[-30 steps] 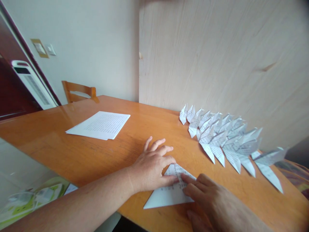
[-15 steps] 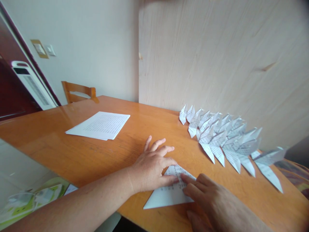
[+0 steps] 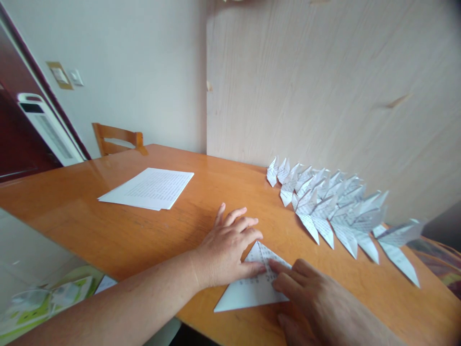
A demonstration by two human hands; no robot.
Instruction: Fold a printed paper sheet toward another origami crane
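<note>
A folded triangular sheet of printed paper (image 3: 247,297) lies flat near the edge of the wooden table (image 3: 223,180). The left hand (image 3: 228,252) is spread, its thumb resting on the paper; the right hand (image 3: 317,290) touches it with bent fingers, any pinch impossible to tell. Print also covers the sheet stack (image 3: 154,188) and winged paper units (image 3: 345,235), too small to read.

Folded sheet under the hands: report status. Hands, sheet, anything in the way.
Left hand spread, thumb on folded sheet. Right hand: fingers on it too. Sheet on table, point facing away. Standing paper pieces apart, farther right.
</note>
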